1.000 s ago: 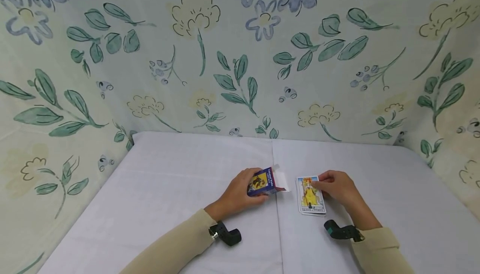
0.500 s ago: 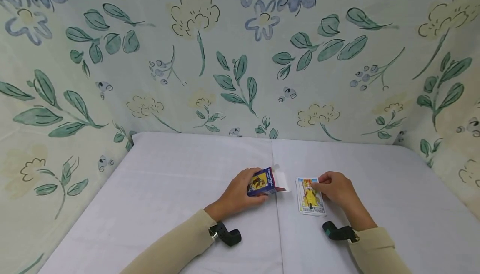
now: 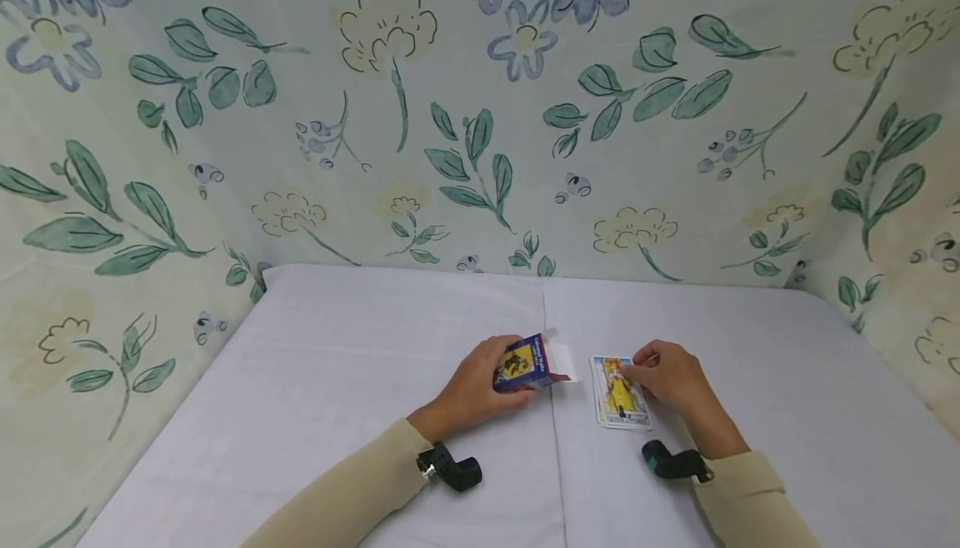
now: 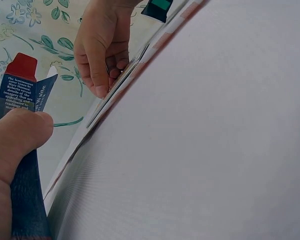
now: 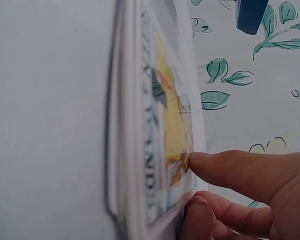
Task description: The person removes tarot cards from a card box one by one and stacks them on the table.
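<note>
My left hand [image 3: 474,388] grips a blue tarot card box [image 3: 517,366] just left of the cloth's seam. The box lies tilted, its white and red end flaps folded out toward the right. In the left wrist view the thumb [image 4: 20,132] presses on the box's printed side. A small stack of tarot cards [image 3: 619,402] lies face up right of the box, a yellow-robed figure on top. My right hand [image 3: 673,375] pinches the stack's right edge, thumb [image 5: 225,167] on the top card's face and fingers curled by the edge. The fingertips under the edge are hidden.
A white cloth [image 3: 360,323] with a raised seam covers the table. Behind it and at both sides hangs a floral curtain [image 3: 480,156]. Black cameras are strapped to both wrists.
The right hand and its wrist camera have shifted very slightly left, staying at the card stack. The left hand and box have hardly moved.
</note>
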{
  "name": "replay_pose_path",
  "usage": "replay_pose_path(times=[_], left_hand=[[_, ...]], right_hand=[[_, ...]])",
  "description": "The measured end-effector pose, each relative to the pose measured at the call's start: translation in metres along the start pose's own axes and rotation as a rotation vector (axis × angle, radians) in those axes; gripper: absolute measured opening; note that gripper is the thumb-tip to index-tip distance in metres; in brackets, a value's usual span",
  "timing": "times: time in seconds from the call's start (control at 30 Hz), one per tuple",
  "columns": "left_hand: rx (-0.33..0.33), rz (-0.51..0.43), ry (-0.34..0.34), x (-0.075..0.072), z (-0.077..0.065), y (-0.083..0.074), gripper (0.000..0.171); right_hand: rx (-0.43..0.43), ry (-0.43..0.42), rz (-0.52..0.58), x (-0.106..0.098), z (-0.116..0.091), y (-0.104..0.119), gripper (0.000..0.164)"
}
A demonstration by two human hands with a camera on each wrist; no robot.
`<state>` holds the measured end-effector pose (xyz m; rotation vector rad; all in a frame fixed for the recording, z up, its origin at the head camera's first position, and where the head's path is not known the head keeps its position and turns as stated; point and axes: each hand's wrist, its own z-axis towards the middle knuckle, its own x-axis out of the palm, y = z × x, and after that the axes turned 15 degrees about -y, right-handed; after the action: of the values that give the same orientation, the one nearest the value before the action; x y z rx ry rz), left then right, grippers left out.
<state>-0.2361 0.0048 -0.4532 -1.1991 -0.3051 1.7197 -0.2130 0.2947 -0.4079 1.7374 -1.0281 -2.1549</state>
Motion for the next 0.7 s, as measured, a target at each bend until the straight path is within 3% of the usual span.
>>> replay_pose_path(times=[0.27, 0.43, 0.7], left_hand=[[-0.004, 0.0, 0.0, -0.001, 0.0, -0.001, 0.076], [0.006, -0.008, -0.007, -0.001, -0.001, -0.001, 0.075], [0.005, 0.003, -0.002, 0.0, -0.001, -0.001, 0.075]], right_hand=[[0.0, 0.0, -0.024, -0.004, -0.003, 0.002, 0.034], [-0.001, 0.033, -0.103, -0.008, -0.008, 0.009, 0.042], [-0.039, 0.081, -0.244, -0.009, -0.026, 0.028, 0.086]])
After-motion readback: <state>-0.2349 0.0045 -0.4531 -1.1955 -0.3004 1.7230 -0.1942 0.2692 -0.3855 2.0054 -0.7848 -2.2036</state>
